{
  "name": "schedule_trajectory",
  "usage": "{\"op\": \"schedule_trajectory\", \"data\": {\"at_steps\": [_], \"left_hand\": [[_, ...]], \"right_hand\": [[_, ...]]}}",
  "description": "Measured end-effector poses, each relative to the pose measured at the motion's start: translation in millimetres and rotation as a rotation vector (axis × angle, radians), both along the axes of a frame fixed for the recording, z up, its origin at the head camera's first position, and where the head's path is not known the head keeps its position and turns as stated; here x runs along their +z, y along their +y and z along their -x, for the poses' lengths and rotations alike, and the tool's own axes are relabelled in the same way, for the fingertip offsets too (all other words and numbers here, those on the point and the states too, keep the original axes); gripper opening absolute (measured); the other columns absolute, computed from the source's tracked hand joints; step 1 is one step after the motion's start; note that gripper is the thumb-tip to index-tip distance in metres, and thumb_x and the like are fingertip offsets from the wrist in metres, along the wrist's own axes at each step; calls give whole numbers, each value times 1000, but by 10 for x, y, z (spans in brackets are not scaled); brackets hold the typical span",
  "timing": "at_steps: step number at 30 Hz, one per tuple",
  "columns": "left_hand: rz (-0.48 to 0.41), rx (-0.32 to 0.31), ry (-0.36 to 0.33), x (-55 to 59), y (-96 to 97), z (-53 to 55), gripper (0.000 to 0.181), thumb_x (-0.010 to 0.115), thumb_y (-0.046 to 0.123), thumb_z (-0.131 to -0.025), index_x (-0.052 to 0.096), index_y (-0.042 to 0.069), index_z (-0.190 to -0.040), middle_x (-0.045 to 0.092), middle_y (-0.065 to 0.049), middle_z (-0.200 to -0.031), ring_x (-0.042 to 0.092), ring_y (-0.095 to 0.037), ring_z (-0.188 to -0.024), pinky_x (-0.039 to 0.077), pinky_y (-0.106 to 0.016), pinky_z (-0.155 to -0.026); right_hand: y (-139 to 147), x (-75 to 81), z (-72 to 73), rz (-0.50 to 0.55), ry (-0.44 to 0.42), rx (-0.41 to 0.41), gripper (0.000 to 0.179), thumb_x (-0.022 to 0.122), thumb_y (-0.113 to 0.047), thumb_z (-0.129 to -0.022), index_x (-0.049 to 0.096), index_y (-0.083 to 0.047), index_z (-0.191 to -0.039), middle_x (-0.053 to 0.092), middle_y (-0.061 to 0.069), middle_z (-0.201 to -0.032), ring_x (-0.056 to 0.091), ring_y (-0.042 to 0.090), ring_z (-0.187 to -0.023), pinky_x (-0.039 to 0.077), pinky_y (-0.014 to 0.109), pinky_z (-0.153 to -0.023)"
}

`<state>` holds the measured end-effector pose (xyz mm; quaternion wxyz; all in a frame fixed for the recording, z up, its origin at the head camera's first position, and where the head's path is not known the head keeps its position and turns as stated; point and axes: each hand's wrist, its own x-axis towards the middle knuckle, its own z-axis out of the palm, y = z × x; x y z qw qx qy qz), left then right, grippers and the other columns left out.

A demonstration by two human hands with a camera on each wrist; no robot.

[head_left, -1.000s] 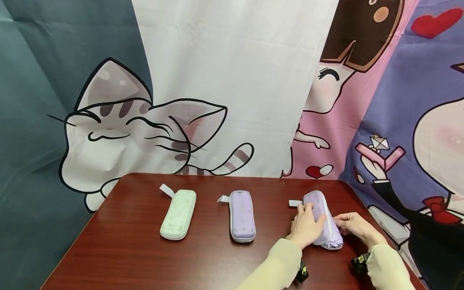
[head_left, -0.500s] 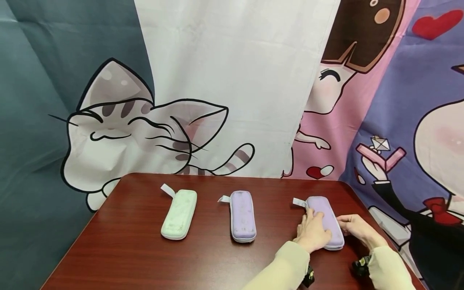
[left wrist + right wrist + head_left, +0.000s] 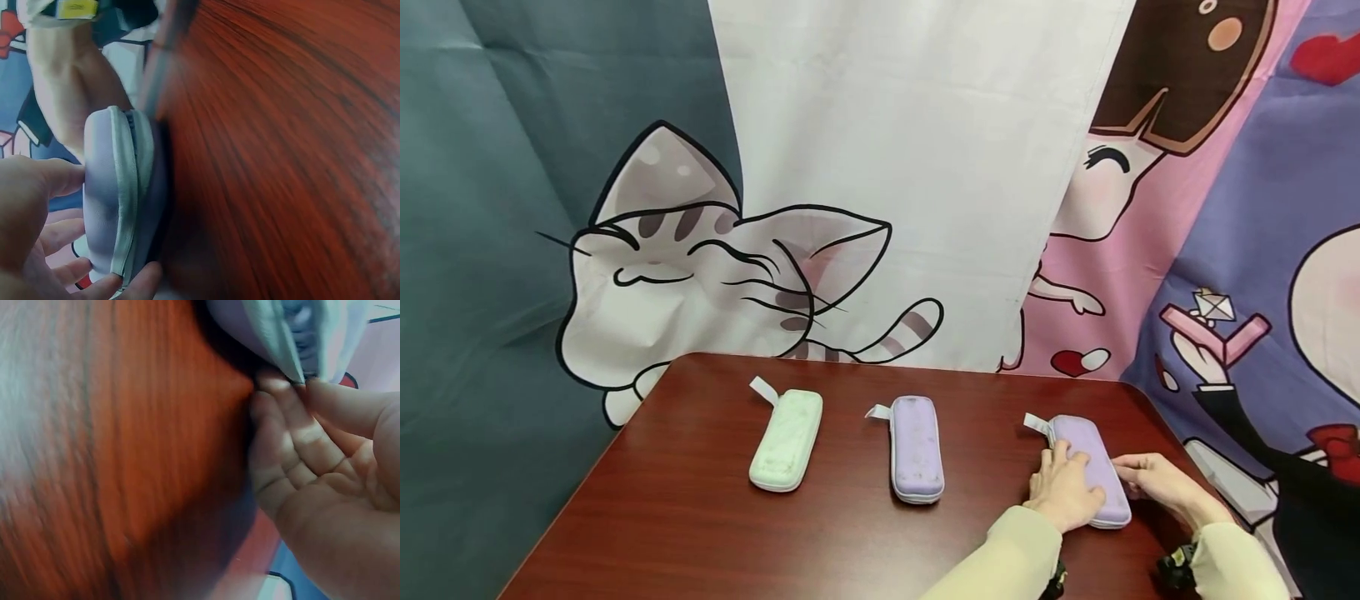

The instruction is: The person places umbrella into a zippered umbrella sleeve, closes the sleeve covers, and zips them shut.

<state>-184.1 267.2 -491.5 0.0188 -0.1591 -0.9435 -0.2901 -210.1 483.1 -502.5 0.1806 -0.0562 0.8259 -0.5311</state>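
Note:
A purple zip case [image 3: 1086, 458] lies tilted on the right of the table, a white tag loop at its far left corner. My left hand [image 3: 1063, 492] holds it, fingers over its top and left edge; the left wrist view shows the thumb against the purple shell and fingertips by the white zip band [image 3: 125, 194]. At the case's right side my right hand [image 3: 1161, 483] pinches at the zip, thumb against the fingers. The zip pull itself is hidden by the fingertips. In the right wrist view the zip edges [image 3: 303, 337] stand apart just beyond those fingers.
A second purple zip case [image 3: 917, 450] lies mid-table, and a pale green one [image 3: 786, 440] is to its left. Both have white tags. The brown wooden table [image 3: 700, 517] backs onto a printed cartoon cloth [image 3: 925, 167].
The near end of the right case, earlier gaping with its patterned lining showing, has come together. The case has shifted slightly nearer. My left hand stays on it, my right hand at its side.

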Motion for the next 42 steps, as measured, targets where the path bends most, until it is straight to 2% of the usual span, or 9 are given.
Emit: {"op": "schedule_trajectory", "data": {"at_steps": [5,10,15,19,25,29,33,36,42], "left_hand": [[16,6,-2,0,23,1,43,72,45,-78,64,38,-119,44,16,-131,44,-6,-110,43,-30,-66],[24,5,3,-21,19,9,44,72,45,-77,65,38,-120,44,16,-131,44,-6,-109,43,-31,-67],[17,-15,19,-45,1,19,46,70,47,-79,64,40,-124,43,17,-133,44,-5,-111,42,-31,-67],[22,-38,25,-57,-35,34,47,70,50,-81,62,43,-127,43,18,-135,45,-4,-113,43,-32,-68],[-49,-49,-7,-31,-95,70,38,70,38,-83,68,40,-121,50,21,-131,52,-3,-111,46,-34,-71],[-236,48,-51,-52,-119,134,18,67,21,-84,75,28,-99,62,16,-106,61,-8,-93,48,-30,-72],[-389,142,-116,-128,-128,223,10,65,9,-82,65,18,-85,59,6,-82,62,-15,-77,48,-28,-70],[-391,173,-146,-180,-142,310,15,65,6,-80,61,15,-91,58,2,-82,63,-20,-78,48,-30,-71],[-234,154,-145,-228,-125,434,19,66,14,-84,68,18,-103,61,3,-92,64,-22,-84,49,-33,-75]], "right_hand": [[-45,118,2,-102,32,-5,36,43,-11,-104,49,20,-120,67,8,-95,63,16,-76,53,34,-67],[-247,235,41,-356,284,-86,52,59,-26,-99,46,11,-133,61,25,-114,63,21,-85,52,33,-66],[-387,328,115,-569,596,32,53,75,-22,-86,57,5,-129,55,31,-126,58,43,-107,48,51,-83],[-427,377,170,-638,665,114,46,77,-21,-83,64,2,-121,50,37,-128,49,56,-114,39,66,-88],[-445,367,255,-730,817,247,40,78,-12,-80,68,2,-116,54,35,-126,59,49,-106,45,60,-84],[-435,359,264,-743,812,284,38,76,-12,-83,67,3,-117,59,32,-122,62,45,-104,48,55,-82],[-440,384,252,-753,774,302,41,75,-9,-83,65,1,-121,60,31,-120,62,45,-104,48,56,-83],[-480,411,271,-755,758,336,40,73,-4,-83,63,0,-123,58,33,-121,61,47,-105,47,58,-85],[-553,431,273,-757,751,355,37,69,1,-84,66,-1,-120,55,37,-122,61,47,-104,46,59,-86]]}}
